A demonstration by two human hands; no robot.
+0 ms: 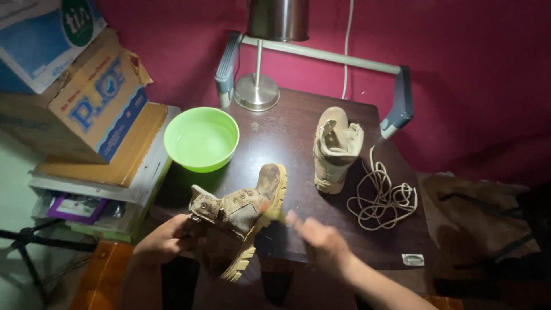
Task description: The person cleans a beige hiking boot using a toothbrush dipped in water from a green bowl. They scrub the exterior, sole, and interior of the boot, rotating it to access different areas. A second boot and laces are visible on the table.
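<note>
- My left hand (163, 240) is clamped around the ankle collar of a tan lace-up boot (241, 221), low and left of centre in the frame, holding it tipped on its side above the near table edge.
- My right hand (318, 238) sits just right of the boot, fingers closed on a small brush (274, 214); it is blurred, so I cannot tell the exact grip, but the yellowish head touches the boot's side near the sole.
- The boot's long axis runs from the collar at lower left up to the toe at upper right, with the lugged sole facing right and down toward my right hand. The brush hand is therefore the nearer one to the sole edge, and the left hand is on the far, collar end.
- Beyond the toe, a green bowl (201, 139) holding what looks like water stands on the dark wooden table (287, 129), up and left.
- The second boot (335, 148) stands upright, unlaced, right of centre.
- Loose laces (383, 201) lie coiled just right of it.
- A metal lamp (258, 86) stands at the top centre.
- Cardboard boxes (86, 86) stack up in the upper left.
</note>
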